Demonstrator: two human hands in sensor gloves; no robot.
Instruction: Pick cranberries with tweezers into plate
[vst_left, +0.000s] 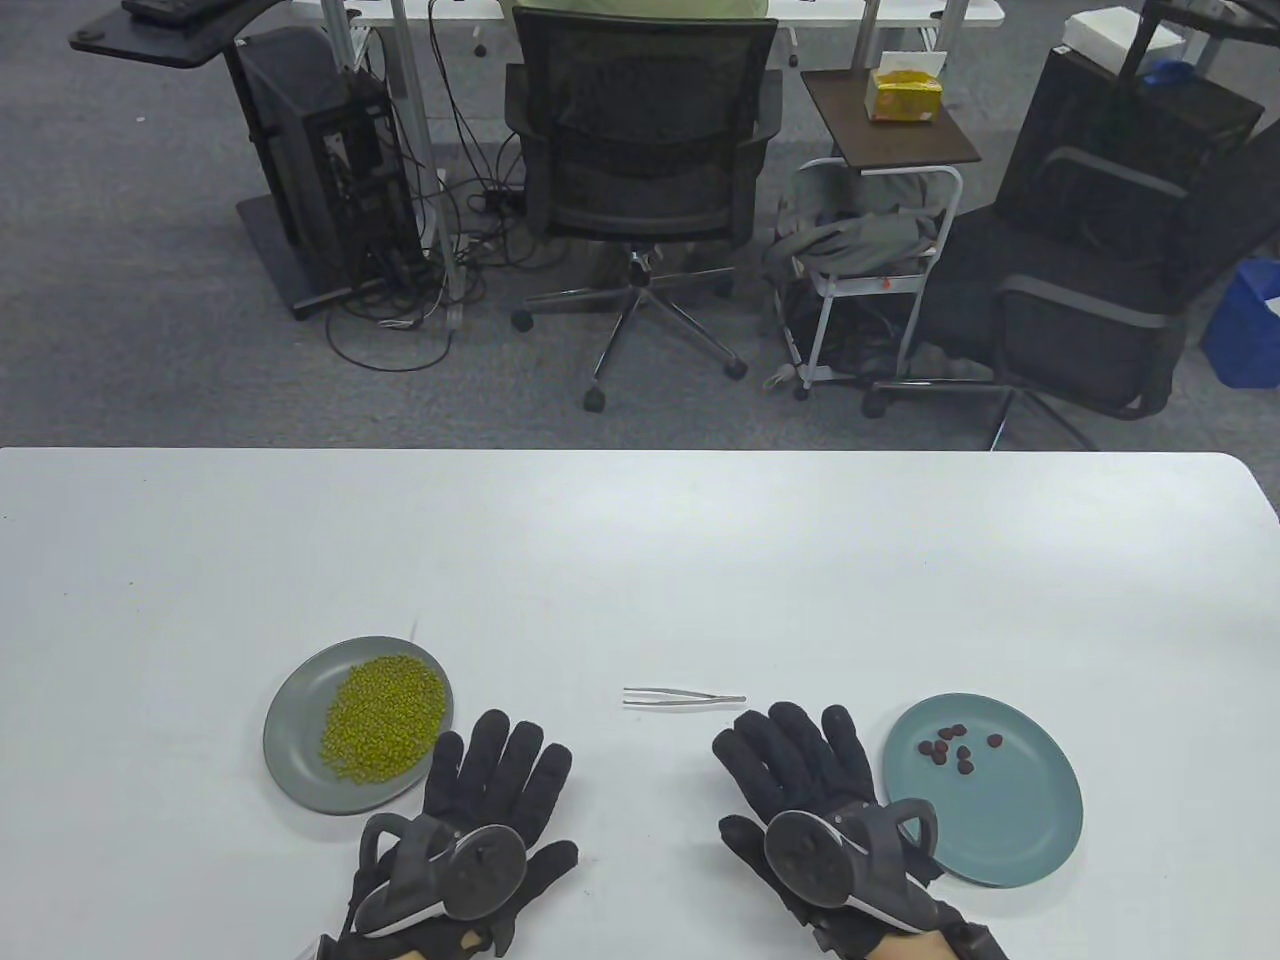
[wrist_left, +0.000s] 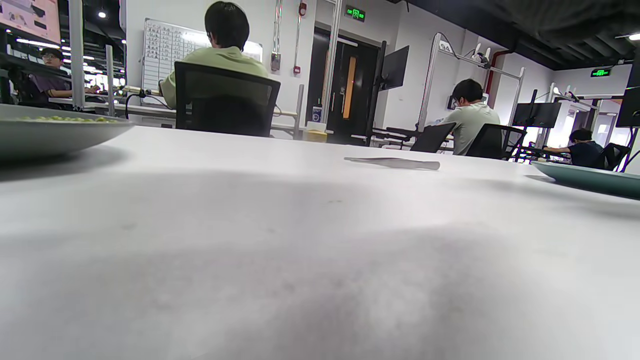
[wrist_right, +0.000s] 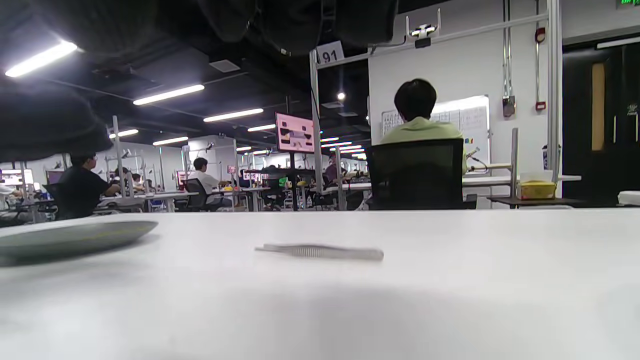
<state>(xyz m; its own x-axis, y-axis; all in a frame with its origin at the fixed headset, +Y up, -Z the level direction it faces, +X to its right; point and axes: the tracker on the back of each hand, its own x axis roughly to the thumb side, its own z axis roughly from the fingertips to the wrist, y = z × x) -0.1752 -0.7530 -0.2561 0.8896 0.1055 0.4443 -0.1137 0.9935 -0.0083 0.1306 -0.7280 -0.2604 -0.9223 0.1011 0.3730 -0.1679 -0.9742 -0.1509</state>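
My left grip (vst_left: 480, 800) and right grip (vst_left: 810, 800) lie flat on the white tabletop (vst_left: 640, 560), fingers spread, holding nothing. The tweezers (vst_left: 684, 697) lie just beyond my right fingertips, untouched. To the right, a teal plate (vst_left: 1020, 840) carries the cranberries (vst_left: 955, 745). On the left, a grey plate (vst_left: 290, 740) holds green beans (vst_left: 385, 715).

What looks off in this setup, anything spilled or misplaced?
Nothing spilled or damaged. One oddity: the cranberries already lie on the teal plate, and the grey plate holds green beans, so the target plate is unclear. The tweezers lie untouched between both flat hands.
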